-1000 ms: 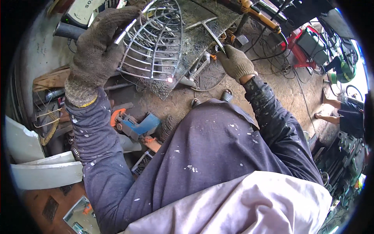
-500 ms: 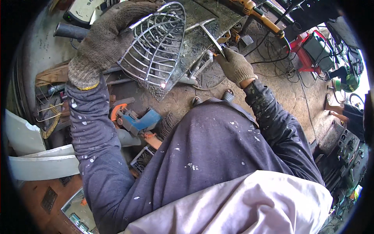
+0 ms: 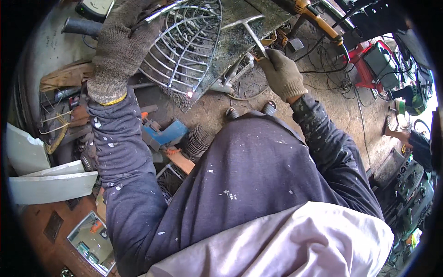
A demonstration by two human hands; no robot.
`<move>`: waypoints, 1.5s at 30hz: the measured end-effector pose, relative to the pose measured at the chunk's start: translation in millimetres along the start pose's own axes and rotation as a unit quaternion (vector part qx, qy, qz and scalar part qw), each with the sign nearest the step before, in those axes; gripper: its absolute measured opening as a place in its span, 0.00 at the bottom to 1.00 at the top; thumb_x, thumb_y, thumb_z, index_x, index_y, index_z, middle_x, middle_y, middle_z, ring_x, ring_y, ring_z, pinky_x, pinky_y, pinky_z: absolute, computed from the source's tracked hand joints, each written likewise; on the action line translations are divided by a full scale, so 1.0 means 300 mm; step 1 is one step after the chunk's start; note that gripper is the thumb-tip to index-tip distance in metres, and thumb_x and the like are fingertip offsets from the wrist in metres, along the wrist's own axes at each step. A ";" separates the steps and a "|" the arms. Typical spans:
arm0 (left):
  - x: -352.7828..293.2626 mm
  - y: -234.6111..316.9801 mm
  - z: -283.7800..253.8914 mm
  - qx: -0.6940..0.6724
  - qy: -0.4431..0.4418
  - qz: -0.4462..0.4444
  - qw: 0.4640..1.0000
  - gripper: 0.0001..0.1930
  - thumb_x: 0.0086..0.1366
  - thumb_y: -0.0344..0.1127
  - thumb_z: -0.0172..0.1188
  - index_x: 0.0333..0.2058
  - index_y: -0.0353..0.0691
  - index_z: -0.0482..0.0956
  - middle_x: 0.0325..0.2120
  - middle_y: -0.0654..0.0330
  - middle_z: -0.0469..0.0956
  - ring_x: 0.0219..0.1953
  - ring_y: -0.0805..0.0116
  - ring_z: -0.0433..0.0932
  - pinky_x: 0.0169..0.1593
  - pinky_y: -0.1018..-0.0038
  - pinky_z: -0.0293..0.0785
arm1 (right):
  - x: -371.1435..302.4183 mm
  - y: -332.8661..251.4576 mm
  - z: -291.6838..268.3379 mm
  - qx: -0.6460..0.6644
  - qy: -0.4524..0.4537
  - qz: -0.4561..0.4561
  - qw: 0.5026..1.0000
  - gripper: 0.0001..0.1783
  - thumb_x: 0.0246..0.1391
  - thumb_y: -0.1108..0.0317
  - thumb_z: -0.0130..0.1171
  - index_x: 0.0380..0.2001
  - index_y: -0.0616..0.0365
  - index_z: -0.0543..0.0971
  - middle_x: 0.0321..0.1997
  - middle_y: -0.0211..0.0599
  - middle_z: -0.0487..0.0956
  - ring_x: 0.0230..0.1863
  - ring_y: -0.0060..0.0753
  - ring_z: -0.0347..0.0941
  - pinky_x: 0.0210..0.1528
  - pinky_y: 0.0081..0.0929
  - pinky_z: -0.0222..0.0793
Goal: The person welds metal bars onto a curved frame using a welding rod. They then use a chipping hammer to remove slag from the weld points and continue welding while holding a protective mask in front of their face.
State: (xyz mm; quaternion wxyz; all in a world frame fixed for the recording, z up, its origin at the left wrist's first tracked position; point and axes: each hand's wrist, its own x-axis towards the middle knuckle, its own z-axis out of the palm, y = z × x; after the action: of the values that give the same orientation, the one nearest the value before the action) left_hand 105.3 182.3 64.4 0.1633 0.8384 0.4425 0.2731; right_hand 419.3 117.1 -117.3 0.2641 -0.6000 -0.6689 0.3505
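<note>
A leaf-shaped frame of welded metal rods [image 3: 184,64] lies tilted over the corner of a dark, gritty worktable [image 3: 240,39]. Its near tip glows with a small bright spot. My left hand [image 3: 122,53], in a brown knitted glove, is closed on the frame's upper left rim; its fingertips are partly cut off by the top edge. In my gloved right hand [image 3: 281,74] is a chipping hammer [image 3: 251,34], gripped by its thin shaft. The hammer's slim cross head hangs above the table, right of the frame and apart from it.
A yellow power tool [image 3: 318,21] with a black cord is at the upper right. Cables [image 3: 330,78] trail over the floor near a red stand [image 3: 364,69]. A blue machine [image 3: 168,134] stands below the table. Another person's leg [image 3: 406,138] shows at far right.
The view has shifted slightly, so the table, frame and hammer all sit a little higher. My left hand has slid back along the rim, baring more metal. My right hand keeps its grip.
</note>
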 end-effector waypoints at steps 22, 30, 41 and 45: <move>-0.066 0.098 0.103 -0.059 0.153 -0.001 0.986 0.16 0.63 0.21 0.58 0.50 0.32 0.81 0.41 0.54 0.84 0.44 0.67 0.82 0.48 0.73 0.78 | -0.262 -0.133 0.118 0.138 -0.031 0.073 0.987 0.14 0.66 0.65 0.53 0.49 0.63 0.79 0.30 0.40 0.81 0.30 0.30 0.78 0.36 0.28 0.73; -0.050 -0.040 0.017 -0.128 0.053 0.112 0.984 0.17 0.64 0.24 0.55 0.51 0.31 0.80 0.35 0.52 0.84 0.33 0.69 0.81 0.37 0.73 0.77 | -0.380 -0.242 0.273 -0.043 0.209 0.001 0.977 0.16 0.64 0.67 0.55 0.53 0.58 0.78 0.30 0.45 0.80 0.32 0.38 0.79 0.37 0.33 0.73; -0.072 -0.044 -0.003 -0.091 0.014 0.106 0.990 0.16 0.67 0.27 0.57 0.53 0.37 0.79 0.41 0.58 0.84 0.37 0.73 0.80 0.40 0.76 0.76 | -0.442 -0.335 0.291 -0.039 0.060 0.051 0.996 0.20 0.61 0.64 0.57 0.55 0.55 0.76 0.34 0.50 0.83 0.35 0.52 0.82 0.37 0.44 0.77; -0.094 -0.030 -0.038 -0.093 0.049 0.084 0.991 0.16 0.67 0.26 0.58 0.53 0.43 0.81 0.46 0.55 0.84 0.48 0.66 0.82 0.51 0.72 0.78 | -0.397 -0.348 0.290 -0.007 0.011 0.060 0.998 0.20 0.61 0.61 0.57 0.54 0.54 0.76 0.36 0.53 0.82 0.38 0.58 0.80 0.40 0.47 0.76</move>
State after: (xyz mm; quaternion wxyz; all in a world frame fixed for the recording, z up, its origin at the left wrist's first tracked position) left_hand 79.7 164.3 60.0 0.1951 0.8393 0.3507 0.3667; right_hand 304.1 -17.3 -80.7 0.2458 -0.6449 -0.6312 0.3541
